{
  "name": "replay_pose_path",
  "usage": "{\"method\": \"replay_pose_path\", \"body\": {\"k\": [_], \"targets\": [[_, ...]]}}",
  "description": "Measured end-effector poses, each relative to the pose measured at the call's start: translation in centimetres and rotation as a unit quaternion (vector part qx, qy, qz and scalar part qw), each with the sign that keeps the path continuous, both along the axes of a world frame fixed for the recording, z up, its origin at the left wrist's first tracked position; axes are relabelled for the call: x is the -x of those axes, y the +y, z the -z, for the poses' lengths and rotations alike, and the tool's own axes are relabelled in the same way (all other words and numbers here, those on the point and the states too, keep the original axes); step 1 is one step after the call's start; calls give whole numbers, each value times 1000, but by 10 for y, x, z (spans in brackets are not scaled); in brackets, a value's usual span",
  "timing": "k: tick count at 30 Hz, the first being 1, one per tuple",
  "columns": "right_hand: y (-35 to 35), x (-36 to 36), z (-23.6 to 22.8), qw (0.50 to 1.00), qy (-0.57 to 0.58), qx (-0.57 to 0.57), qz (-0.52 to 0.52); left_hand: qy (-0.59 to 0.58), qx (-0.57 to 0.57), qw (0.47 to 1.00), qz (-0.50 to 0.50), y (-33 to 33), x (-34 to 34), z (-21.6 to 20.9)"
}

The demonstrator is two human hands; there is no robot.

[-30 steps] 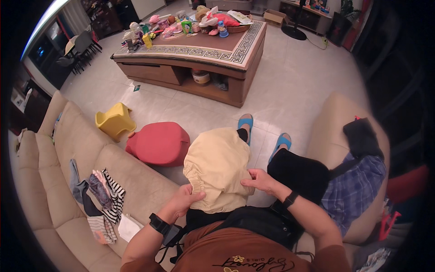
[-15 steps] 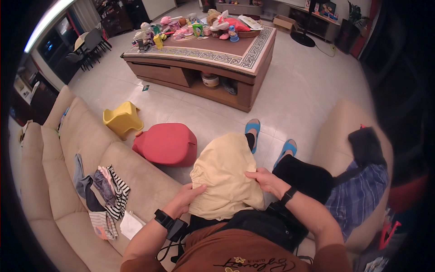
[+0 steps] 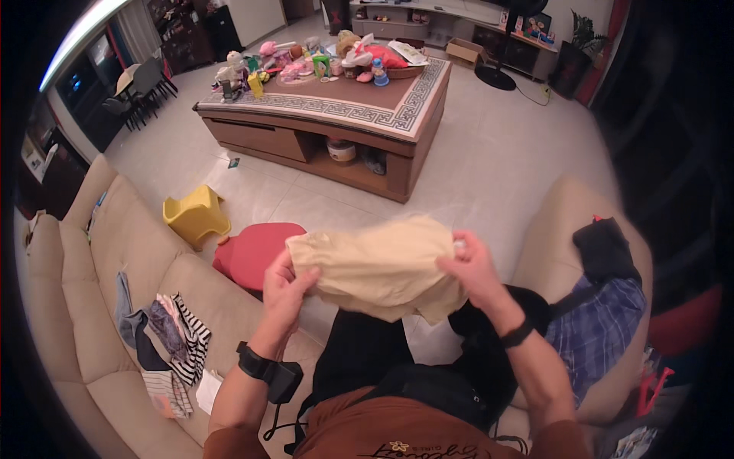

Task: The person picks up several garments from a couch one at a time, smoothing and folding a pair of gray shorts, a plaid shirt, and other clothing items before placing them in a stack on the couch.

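Observation:
A pale yellow garment (image 3: 375,269) with a gathered, elastic-looking edge on its left hangs in the air above my lap. Whether it is shorts or a skirt, I cannot tell. My left hand (image 3: 289,284) pinches that gathered edge, thumb on top. At the opposite end my right hand (image 3: 475,269) grips the cloth between thumb and fingers. The fabric is stretched sideways between both hands, its lower side drooping loosely.
Folded clothes (image 3: 164,329) lie on the beige sofa (image 3: 84,336) to my left. A blue plaid garment (image 3: 600,329) drapes over the seat at right. Ahead stand a red stool (image 3: 256,249), a yellow step stool (image 3: 197,216) and a toy-covered coffee table (image 3: 306,164).
Both hands have lifted the yellow garment off my lap and forward. It has gone from spread over my legs to a shorter, wider shape, and my right hand has shifted its hold.

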State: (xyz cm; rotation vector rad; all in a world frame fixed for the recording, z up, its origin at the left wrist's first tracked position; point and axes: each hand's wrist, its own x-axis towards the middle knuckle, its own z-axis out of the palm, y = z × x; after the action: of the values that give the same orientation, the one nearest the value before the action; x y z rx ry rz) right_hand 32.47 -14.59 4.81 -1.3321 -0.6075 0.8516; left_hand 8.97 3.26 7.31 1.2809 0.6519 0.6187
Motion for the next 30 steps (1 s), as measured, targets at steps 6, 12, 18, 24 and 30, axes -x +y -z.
{"method": "replay_pose_path", "body": {"k": [6,12,18,24,30], "targets": [[-7,-18,-31,899,-390,198,-36,42,-336,941,2,1,-24,-12],[-11,-6,-53,858,-488,-54,153,45,-623,776,-86,-22,-33,-19],[-59,-20,19,968,-198,146,-50,95,-116,984,94,-13,-15,17],[-56,-17,-1,995,66,71,-11,-12,58,998,-14,-19,-35,-2],[-77,-2,10,857,-494,144,3,172,-363,906,133,-46,-13,-15]]}}
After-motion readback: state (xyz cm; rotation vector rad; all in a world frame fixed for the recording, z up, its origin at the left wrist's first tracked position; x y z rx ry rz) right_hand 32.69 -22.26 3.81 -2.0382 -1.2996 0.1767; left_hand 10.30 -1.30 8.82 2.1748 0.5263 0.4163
